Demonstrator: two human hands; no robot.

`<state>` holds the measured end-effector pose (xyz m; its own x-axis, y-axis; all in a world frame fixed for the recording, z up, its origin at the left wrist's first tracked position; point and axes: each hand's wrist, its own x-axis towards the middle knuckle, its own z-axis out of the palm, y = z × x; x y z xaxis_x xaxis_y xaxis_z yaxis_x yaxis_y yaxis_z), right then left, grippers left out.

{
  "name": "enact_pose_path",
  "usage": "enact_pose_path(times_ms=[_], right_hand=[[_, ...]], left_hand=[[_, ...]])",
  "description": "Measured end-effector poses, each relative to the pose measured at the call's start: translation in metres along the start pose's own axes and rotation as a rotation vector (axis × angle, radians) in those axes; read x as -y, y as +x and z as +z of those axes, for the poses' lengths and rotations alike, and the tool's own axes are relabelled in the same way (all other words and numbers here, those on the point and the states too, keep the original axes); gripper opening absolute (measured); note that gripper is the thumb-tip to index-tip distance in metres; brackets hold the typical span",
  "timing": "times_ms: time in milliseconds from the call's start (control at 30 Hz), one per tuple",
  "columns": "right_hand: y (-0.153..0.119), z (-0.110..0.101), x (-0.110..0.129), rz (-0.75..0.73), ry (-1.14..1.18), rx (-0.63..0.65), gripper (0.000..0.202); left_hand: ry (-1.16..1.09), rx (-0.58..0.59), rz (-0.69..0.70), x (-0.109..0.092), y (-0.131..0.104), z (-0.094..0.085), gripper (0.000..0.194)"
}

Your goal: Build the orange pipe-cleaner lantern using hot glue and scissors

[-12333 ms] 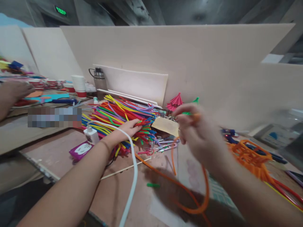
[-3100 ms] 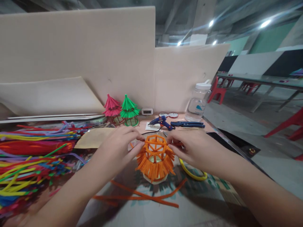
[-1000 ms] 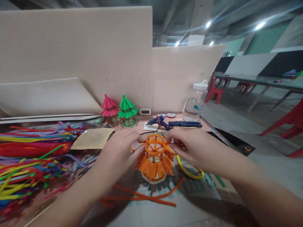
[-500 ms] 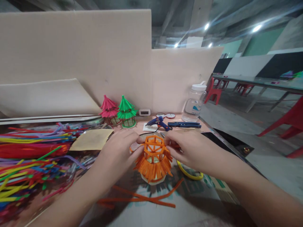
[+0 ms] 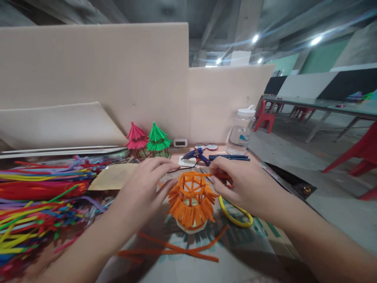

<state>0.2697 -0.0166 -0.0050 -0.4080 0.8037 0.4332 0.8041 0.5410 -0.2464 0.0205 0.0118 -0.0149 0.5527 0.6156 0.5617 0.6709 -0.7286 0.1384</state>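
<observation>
An orange pavilion model made of pipe cleaners [image 5: 191,208] stands upright in front of me on a pale base, with a fringed skirt and an open frame on top. My right hand [image 5: 235,177] pinches an orange pipe cleaner [image 5: 207,174] that runs along the upper rim of the frame. On the other side, my left hand [image 5: 150,181] is open, thumb and fingers apart, its thumb tip close to the frame's left edge. Loose orange pipe cleaners [image 5: 188,250] lie crossed in front of the model. A yellow ring [image 5: 235,218] rests to its right.
Bundles of coloured pipe cleaners [image 5: 44,188] cover the left side. Behind stand a pink pavilion [image 5: 137,135], a green pavilion [image 5: 159,137], a small digital clock [image 5: 180,143] and a water bottle [image 5: 240,133]. A blue glue gun [image 5: 197,154] and pliers [image 5: 229,157] lie before the boards.
My left thumb and fingers have come away from the frame and spread apart. My right hand has moved slightly right, drawing the pipe cleaner along the top rim. The view has tilted up slightly.
</observation>
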Motion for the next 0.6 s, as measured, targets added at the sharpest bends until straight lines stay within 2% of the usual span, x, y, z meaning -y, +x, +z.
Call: enact_pose_path(times_ms=[100, 267, 400, 500, 600], right_hand=[[-0.002, 0.000, 0.005, -0.090, 0.019, -0.078, 0.005], [-0.003, 0.008, 0.012, -0.233, -0.001, -0.188, 0.007], [-0.003, 0.010, 0.014, -0.290, -0.045, -0.278, 0.011], [-0.005, 0.010, 0.014, -0.336, -0.040, -0.316, 0.013], [-0.006, 0.011, 0.013, -0.367, -0.017, -0.387, 0.012]], left_hand=[[-0.007, -0.087, 0.085, -0.016, -0.001, -0.004, 0.029], [-0.047, -0.105, 0.169, -0.036, -0.007, 0.003, 0.035], [-0.072, -0.162, 0.152, -0.042, -0.008, 0.006, 0.030], [-0.201, -0.205, 0.110, -0.049, -0.010, 0.005, 0.025], [-0.377, -0.159, 0.051, -0.058, -0.015, 0.004, 0.034]])
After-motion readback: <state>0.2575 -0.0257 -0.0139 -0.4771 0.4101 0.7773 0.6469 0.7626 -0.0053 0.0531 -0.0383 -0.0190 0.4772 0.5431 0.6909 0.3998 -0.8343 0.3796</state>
